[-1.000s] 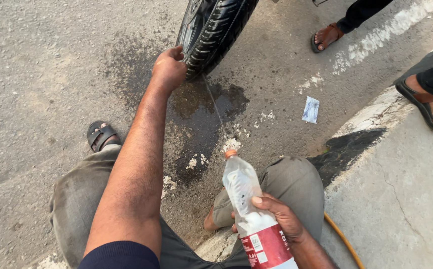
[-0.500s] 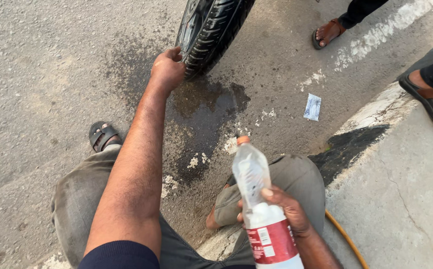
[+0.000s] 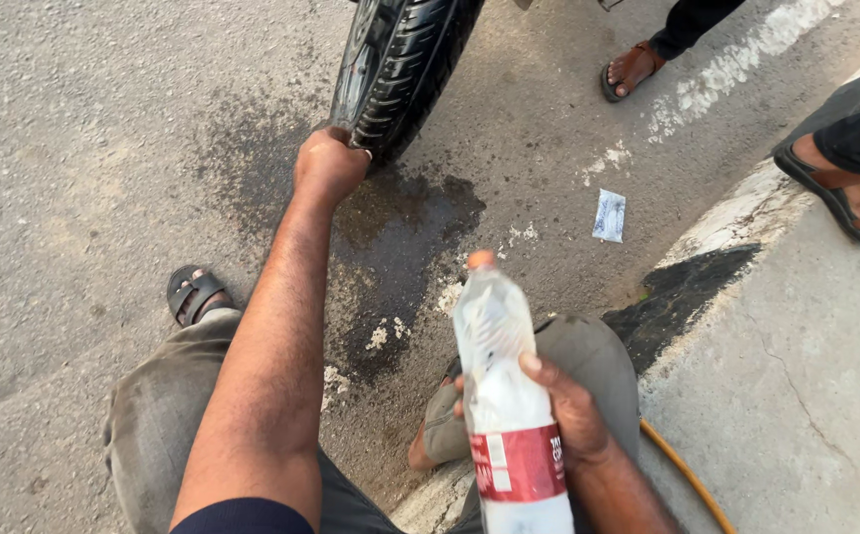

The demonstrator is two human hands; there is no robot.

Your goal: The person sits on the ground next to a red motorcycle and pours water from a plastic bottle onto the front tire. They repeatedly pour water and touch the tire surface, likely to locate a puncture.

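Bottle (image 3: 502, 396) first: clear plastic with an orange cap and a red label band, it sits upright in your right hand (image 3: 573, 415), whose fingers wrap shut around its lower half, thumb lying across the front just above the label. It is held over your right knee (image 3: 588, 361), near the painted curb edge (image 3: 736, 213). Your left hand (image 3: 329, 163) is stretched out well ahead, closed around the bottom edge of the black treaded tyre (image 3: 400, 59) where it meets the road; your knuckles face up and the fingertips are hidden behind the rubber. Below the tyre a dark wet patch (image 3: 400, 237) spreads over the asphalt toward you, with pale flecks in it. Your left foot in a dark sandal (image 3: 190, 294) rests to the left of that patch. A small flat wrapper (image 3: 609, 215) lies near the curb. Two other people's sandalled feet (image 3: 633, 67) (image 3: 845, 193) stand at the top right, and an orange hose (image 3: 687, 475) curves beside your right forearm.
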